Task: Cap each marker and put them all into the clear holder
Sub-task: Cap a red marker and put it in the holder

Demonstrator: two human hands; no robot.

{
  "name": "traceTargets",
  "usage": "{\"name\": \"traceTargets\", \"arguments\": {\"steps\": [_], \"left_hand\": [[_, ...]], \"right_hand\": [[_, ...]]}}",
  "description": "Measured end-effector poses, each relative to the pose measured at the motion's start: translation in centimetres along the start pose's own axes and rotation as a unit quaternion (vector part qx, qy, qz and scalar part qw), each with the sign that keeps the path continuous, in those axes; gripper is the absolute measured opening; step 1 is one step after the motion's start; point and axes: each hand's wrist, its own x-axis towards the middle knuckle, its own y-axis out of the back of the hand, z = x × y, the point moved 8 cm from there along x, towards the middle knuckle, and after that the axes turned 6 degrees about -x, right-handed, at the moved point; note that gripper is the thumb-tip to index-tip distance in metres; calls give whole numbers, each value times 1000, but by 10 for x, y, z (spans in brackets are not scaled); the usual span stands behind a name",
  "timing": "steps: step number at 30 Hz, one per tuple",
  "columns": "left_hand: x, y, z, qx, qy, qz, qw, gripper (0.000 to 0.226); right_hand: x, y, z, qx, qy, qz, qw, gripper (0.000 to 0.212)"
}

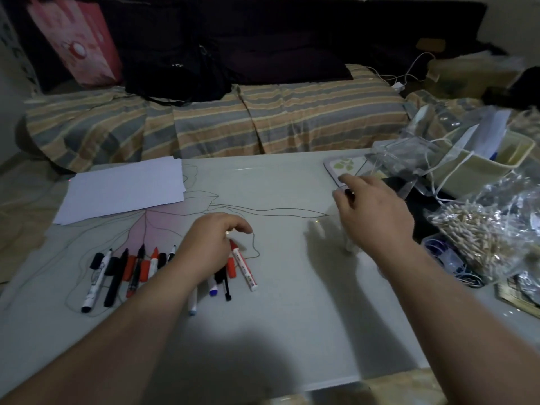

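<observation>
Several markers [117, 276] lie side by side on the white table [292, 302], black, red and white ones, some with loose caps beside them. My left hand [210, 247] hovers over the right end of the row. Its fingers are curled and apart just above the red end of a red-and-white marker [245, 271] that lies flat. More markers [216, 285] are partly hidden under that hand. My right hand [374, 211] is over the clear holder [349, 244], which is faint and mostly hidden, and pinches a small black marker [349, 194] between thumb and forefinger.
White paper sheets [125, 191] lie at the back left of the table. At the right edge are a plastic bag of wooden sticks [482, 232], a cream box [482, 168], crumpled clear bags and a leaf-printed mat [344, 166]. A striped sofa [233, 121] stands behind.
</observation>
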Motion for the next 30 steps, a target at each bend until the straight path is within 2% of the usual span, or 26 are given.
{"name": "traceTargets", "arguments": {"steps": [2,5,8,10,12,14,17,19,26,28,30], "left_hand": [[2,8,-3,21,0,24,999,61],[3,14,-9,51,15,55,997,59],[1,18,-16,78,18,81,993,52],[0,20,-21,115,32,81,990,38],[0,16,-26,159,49,53,985,27],[-1,7,-31,200,57,1,978,28],[-6,-12,-39,246,57,-90,963,45],[-9,-21,-43,264,55,-117,956,55],[-8,-33,-28,244,18,-102,964,43],[-9,-35,-22,210,7,-98,973,35],[-10,-35,-19,135,4,-91,987,33]], "right_hand": [[-13,-8,-37,41,59,8,997,32],[-44,-67,-90,81,158,-117,977,25],[-78,-121,-120,82,237,-226,941,30],[-89,-140,-128,63,263,-255,928,33],[-89,-149,-129,32,270,-249,929,33],[-83,-151,-125,5,252,-229,940,30],[-72,-149,-109,-10,185,-228,956,30],[-68,-148,-98,-11,160,-238,958,27],[-64,-140,-76,30,121,-271,954,12],[-58,-134,-71,76,86,-266,957,11],[-50,-127,-63,148,34,-246,957,20]]}}
